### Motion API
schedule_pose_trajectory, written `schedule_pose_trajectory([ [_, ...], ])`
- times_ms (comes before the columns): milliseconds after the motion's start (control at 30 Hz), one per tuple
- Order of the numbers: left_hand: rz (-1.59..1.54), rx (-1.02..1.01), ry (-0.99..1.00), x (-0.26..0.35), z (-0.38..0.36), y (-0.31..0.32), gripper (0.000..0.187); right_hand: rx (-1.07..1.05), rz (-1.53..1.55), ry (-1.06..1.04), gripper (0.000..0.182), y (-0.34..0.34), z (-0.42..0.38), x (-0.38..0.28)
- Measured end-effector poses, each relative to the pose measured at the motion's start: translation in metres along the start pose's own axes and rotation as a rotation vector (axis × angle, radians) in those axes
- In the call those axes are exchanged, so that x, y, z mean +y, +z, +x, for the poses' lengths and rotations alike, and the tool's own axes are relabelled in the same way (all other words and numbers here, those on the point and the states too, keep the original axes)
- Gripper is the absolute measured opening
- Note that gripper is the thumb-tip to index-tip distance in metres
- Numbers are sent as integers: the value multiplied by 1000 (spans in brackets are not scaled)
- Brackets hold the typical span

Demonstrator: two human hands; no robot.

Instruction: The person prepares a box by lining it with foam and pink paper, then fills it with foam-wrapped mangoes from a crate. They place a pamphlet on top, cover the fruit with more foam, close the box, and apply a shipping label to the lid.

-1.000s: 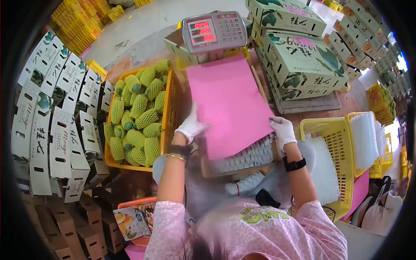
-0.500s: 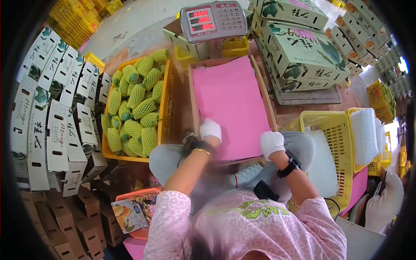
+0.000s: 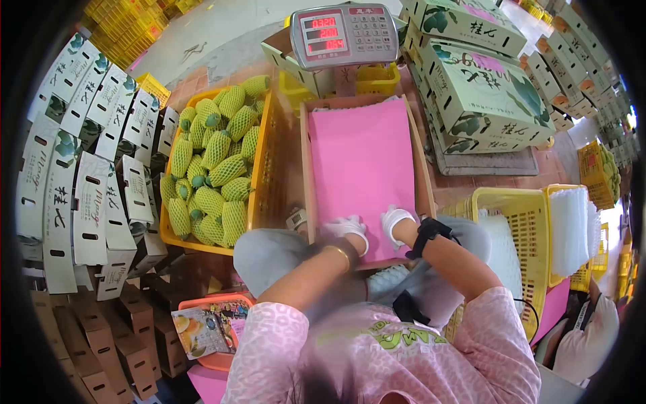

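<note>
A pink paper sheet (image 3: 363, 161) lies flat inside an open cardboard box (image 3: 305, 155) in front of me. My left hand (image 3: 348, 229) and my right hand (image 3: 395, 220), both in white gloves, press down on the sheet's near end, close together. Neither hand grips anything that I can make out. A digital scale (image 3: 344, 35) with red digits stands just beyond the box.
An orange crate (image 3: 261, 182) of green mangoes in foam nets (image 3: 212, 168) sits to the left. Flat white cartons (image 3: 81, 161) lean further left. Printed fruit boxes (image 3: 481, 87) are stacked right, with yellow baskets (image 3: 521, 222) of white foam nets nearby.
The pink sheet came down from a raised tilt and now lies flat in the box. Both hands slid from its sides toward its near end and came together.
</note>
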State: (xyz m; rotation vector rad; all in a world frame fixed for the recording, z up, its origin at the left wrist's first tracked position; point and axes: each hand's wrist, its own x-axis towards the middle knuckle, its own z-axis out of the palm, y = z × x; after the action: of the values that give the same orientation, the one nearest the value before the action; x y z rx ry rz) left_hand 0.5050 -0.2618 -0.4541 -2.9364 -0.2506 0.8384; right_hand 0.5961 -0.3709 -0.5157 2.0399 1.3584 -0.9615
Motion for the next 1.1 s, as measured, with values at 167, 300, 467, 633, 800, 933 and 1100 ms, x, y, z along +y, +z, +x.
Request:
schedule_pose_trajectory([
  [167, -99, -141, 294, -45, 108, -38, 30, 90, 178, 114, 19, -93, -5, 47],
  [300, -360, 129, -123, -45, 145, -99, 44, 581, 255, 413, 46, -151, 5, 71],
  [467, -381, 177, -185, -50, 170, -53, 71, 813, 475, 627, 60, -104, 77, 92],
  [633, -415, 182, -184, -52, 173, -46, 76, 824, 505, 616, 68, -83, 91, 84],
  [800, -638, -13, -244, -52, 172, -87, 65, 661, 477, 573, 72, -88, 94, 107],
  [933, -876, 379, -14, -121, 102, -139, 36, 654, 366, 499, 55, -131, 41, 90],
  [1100, -913, 363, -384, -264, 0, -81, 55, 1187, 657, 168, 31, -110, -40, 68],
])
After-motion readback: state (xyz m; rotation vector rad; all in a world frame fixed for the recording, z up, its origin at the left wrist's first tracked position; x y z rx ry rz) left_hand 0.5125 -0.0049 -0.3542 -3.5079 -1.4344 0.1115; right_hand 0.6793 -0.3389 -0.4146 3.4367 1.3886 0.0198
